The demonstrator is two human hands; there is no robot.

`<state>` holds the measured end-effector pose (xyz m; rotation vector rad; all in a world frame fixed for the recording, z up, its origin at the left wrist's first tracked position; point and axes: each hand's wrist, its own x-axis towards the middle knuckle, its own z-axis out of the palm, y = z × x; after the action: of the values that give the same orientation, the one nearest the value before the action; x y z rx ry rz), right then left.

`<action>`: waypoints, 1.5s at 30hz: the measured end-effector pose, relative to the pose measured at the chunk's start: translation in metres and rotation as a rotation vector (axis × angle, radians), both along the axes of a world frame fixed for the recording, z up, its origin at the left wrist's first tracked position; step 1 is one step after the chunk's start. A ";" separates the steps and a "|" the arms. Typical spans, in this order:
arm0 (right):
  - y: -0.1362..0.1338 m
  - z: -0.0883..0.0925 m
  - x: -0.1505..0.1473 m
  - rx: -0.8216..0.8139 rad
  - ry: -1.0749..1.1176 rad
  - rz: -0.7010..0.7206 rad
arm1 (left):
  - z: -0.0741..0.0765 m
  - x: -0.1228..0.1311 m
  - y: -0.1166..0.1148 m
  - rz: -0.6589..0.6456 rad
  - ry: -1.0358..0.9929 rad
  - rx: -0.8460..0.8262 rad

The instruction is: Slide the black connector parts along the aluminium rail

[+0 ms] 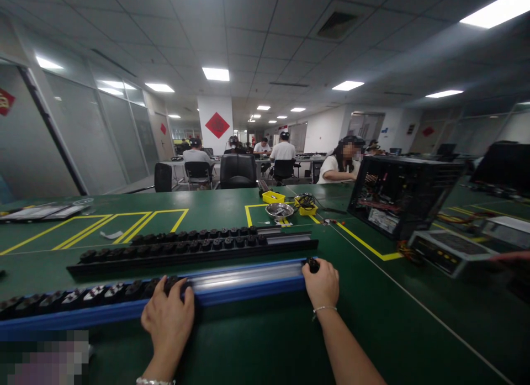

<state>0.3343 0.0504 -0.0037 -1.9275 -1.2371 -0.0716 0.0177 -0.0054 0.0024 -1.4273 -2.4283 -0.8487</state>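
Note:
A long blue rail (248,293) with a silvery inner channel lies across the green table in front of me. Round black socket-like modules (134,289) fill its left stretch, several with pale tops. My left hand (169,313) rests over the last modules of that row, fingers spread and fingertips touching them. At the rail's right end, my right hand (323,285) is closed round a single black module (312,264), partly covered by the fingers. Bare channel shows between the two hands.
Beyond lie black rails (290,245) with similar modules. Farther back are a metal bowl (279,210), a yellow tray (273,197) and cables. An open computer case (408,194) and power supply (453,253) stand right. Another person's hand (511,256) shows at the right edge.

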 end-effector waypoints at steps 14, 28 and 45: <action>0.003 0.002 0.010 -0.120 0.214 -0.019 | 0.001 0.004 0.001 0.034 -0.009 -0.019; 0.000 0.008 0.014 -0.232 0.350 -0.020 | -0.002 0.004 0.005 0.065 0.021 -0.039; 0.003 0.003 0.012 -0.163 0.271 -0.054 | -0.003 0.004 0.005 0.064 -0.001 -0.051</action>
<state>0.3468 0.0531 -0.0004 -2.0313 -1.0358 0.2623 0.0215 -0.0008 -0.0005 -1.3587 -2.4984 -0.7792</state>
